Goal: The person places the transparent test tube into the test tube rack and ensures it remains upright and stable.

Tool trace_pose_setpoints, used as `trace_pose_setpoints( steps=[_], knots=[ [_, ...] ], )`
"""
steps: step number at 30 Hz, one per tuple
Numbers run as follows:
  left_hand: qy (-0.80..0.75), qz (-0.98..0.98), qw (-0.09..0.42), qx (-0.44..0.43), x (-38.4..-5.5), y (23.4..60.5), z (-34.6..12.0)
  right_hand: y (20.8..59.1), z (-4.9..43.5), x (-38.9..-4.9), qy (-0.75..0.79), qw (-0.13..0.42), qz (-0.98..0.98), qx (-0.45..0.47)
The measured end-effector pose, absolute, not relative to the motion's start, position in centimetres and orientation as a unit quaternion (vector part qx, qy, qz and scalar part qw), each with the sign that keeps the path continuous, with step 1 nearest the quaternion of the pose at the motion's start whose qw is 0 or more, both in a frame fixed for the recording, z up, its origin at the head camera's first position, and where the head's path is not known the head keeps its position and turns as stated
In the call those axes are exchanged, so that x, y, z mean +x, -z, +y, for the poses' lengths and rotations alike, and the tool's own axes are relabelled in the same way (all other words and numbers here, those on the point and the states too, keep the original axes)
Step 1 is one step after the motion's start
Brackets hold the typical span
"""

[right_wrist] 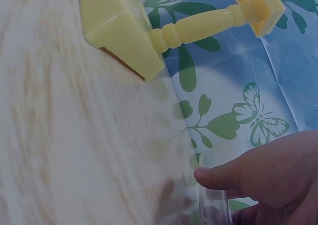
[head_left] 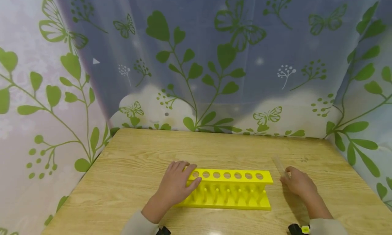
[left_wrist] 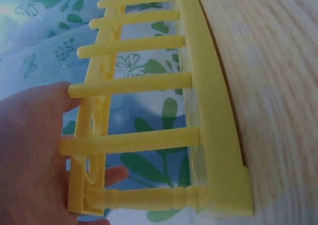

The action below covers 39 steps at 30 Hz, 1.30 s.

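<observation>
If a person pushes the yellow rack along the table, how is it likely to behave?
The yellow rack will probably slide rather than tip, because its long base rests on the table. Its open frame and slim posts suggest it is light for its size. It also seems stiff, since its top strip looks straight.

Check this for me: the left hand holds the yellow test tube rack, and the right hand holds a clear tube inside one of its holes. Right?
Nearly: the clear tube isn't in the yellow test tube rack. The head view shows the right hand holding it apart, off to the right, while the left hand holds the rack.
</observation>
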<state>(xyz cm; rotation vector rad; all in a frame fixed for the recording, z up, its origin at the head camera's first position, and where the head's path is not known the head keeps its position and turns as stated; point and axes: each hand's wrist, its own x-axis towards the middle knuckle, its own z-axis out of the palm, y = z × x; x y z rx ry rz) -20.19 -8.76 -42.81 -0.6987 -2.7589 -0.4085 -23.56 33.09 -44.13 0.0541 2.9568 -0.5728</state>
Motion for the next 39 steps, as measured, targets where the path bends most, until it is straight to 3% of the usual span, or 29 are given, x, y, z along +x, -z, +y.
trace_pose_setpoints(
  steps=[39],
  knots=[
    [0.108,-0.944,0.157,-0.268,-19.9,43.2,-8.2,41.9,30.6,-23.0,0.277,-0.160,0.945,-0.071]
  ],
)
